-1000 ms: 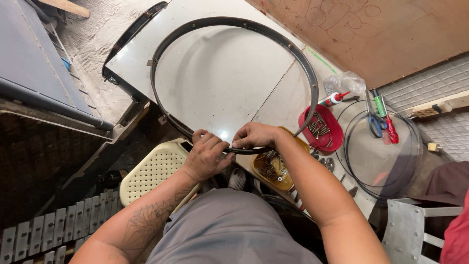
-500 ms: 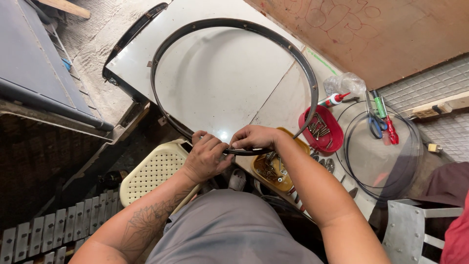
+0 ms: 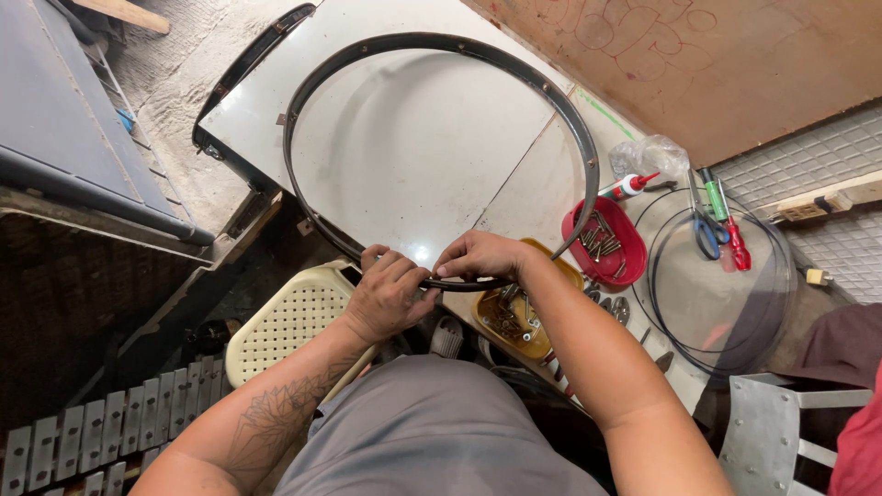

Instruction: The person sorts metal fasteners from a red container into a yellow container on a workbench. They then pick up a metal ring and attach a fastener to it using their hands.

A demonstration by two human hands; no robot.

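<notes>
A large dark metal hoop lies on a white tabletop. Both my hands grip its near edge, side by side. My left hand wraps around the rim from below. My right hand pinches the rim just to the right, fingers touching the left hand's. What lies between my fingertips is hidden.
A red dish of screws and a yellow tray of hardware sit right of my hands. Farther right are a clear round disc, scissors, screwdrivers and a glue tube. A cream perforated stool stands below left.
</notes>
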